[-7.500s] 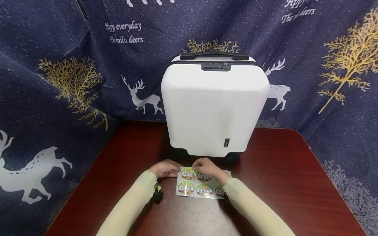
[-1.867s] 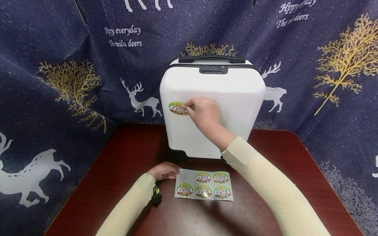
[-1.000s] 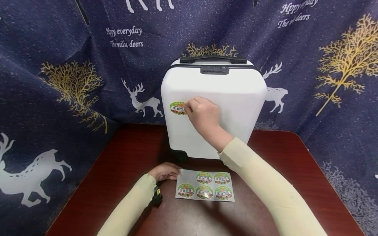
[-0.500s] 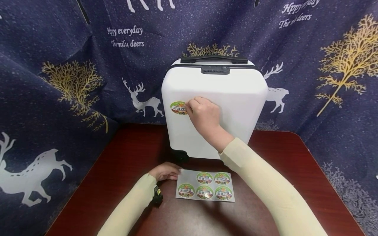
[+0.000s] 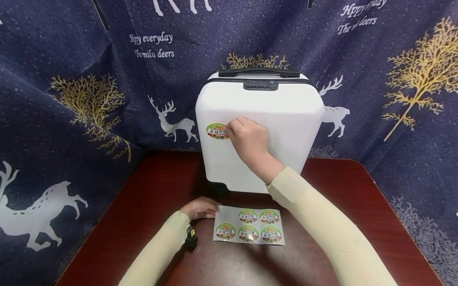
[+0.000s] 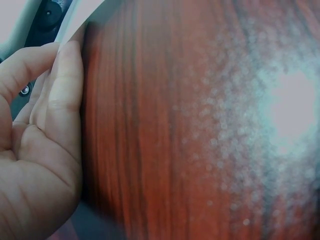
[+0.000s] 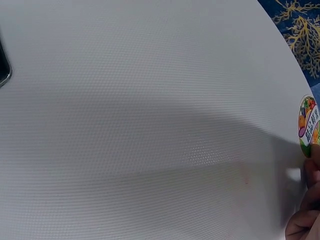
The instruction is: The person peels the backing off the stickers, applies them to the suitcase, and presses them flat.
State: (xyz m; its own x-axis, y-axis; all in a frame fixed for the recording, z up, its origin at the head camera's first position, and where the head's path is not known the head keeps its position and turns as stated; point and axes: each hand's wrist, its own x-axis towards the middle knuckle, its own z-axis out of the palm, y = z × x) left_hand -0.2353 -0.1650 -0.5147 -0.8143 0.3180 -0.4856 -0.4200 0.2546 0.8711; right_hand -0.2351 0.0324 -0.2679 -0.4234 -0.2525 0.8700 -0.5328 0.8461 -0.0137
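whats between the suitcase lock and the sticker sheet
In the head view, the suitcase's white front, the right hand over part of it, then a strip of table.

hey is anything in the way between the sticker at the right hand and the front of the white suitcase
Nothing visible stands in the way: the right hand holds the sticker by its edge, right at the front of the white suitcase. Whether its whole back touches, I can't tell.
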